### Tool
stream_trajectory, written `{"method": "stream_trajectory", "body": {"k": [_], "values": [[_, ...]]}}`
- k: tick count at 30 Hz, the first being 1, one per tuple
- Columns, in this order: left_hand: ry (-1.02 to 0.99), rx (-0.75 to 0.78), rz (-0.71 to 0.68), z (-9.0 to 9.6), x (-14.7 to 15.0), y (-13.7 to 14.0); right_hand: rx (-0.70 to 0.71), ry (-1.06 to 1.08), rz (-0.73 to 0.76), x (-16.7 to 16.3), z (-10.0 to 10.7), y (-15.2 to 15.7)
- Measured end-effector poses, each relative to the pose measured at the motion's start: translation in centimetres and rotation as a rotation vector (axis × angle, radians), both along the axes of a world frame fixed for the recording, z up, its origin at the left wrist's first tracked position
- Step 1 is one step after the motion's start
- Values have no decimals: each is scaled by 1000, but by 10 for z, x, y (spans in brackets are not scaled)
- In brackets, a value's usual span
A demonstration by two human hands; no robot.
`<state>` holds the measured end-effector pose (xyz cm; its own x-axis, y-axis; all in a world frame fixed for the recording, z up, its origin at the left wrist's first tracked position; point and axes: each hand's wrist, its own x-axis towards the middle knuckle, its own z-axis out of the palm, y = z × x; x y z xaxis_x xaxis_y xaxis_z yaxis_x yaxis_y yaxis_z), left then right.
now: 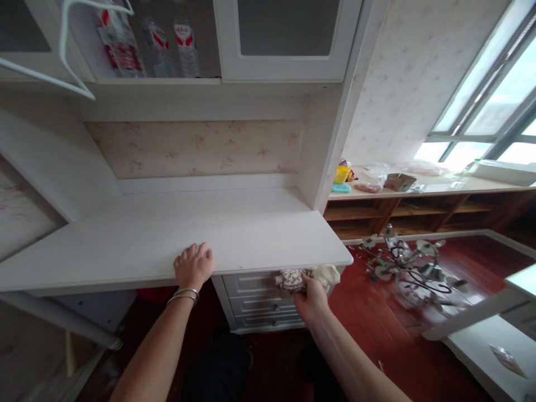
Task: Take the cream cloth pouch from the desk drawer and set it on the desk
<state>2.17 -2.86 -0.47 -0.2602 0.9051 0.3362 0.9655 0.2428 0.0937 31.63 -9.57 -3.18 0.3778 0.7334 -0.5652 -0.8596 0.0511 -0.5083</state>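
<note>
Two hands are working: the left hand [193, 267] is lying flat on the bench [167, 234] edge, steadying; right hand [310, 296] fingers are clamping a patterned cloth [293, 278] at the top drawer [251, 282]; a firm, bunched grip seems best.

No legible text, number or sign is found. Red-and-white labels are noted on the three plastic bottles [154, 47] in the upper cabinet [288, 70], but their print is too blurred to be read. The yellow container [341, 174] on the far shelf bears nothing readable.
</note>
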Motion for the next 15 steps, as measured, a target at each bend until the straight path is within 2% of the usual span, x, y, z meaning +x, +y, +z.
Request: {"method": "stream_trajectory", "body": {"k": [3, 7, 9, 11, 13, 15], "values": [[8, 10, 1, 0, 0, 0, 12, 109, 184, -61, 17, -15], [31, 31, 1, 1, 1, -1, 94, 258, 338, -146, 13, -17], [41, 36, -1, 2, 1, -2, 88, 319, 357, -177, 0, -9], [49, 43, -4, 2, 1, -2, 11, 324, 348, -195, -19, -1], [54, 50, -11, 2, 0, -2, -95, 271, 325, -197, -43, 6], [47, 50, -15, 1, 0, -1, -179, 180, 293, -183, -68, 10]]}}
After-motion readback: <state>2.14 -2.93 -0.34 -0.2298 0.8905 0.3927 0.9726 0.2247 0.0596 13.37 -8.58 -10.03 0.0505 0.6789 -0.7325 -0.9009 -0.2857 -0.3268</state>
